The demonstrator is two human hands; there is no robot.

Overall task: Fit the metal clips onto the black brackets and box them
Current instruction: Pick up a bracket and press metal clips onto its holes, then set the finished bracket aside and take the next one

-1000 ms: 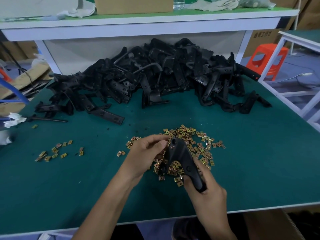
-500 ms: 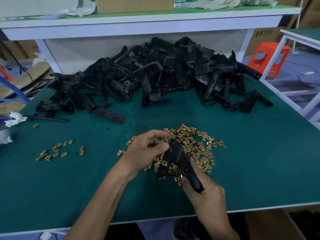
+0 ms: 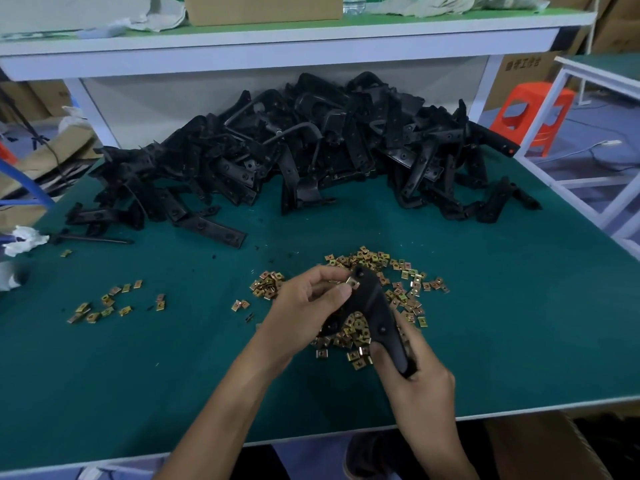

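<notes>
The right hand gripped the near end of a bracket. Its long axis ran away from the person, leaning slightly left, with the far end above the clip heap on the table. The left hand pinched one clip between thumb and curled fingers at the bracket's far tip, and the bracket pile lay well behind.

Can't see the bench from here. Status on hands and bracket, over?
Right hand grips black bracket by its lower end. Left hand pinches metal clip at its upper end. Loose clips heaped beneath, nothing blocking.
</notes>
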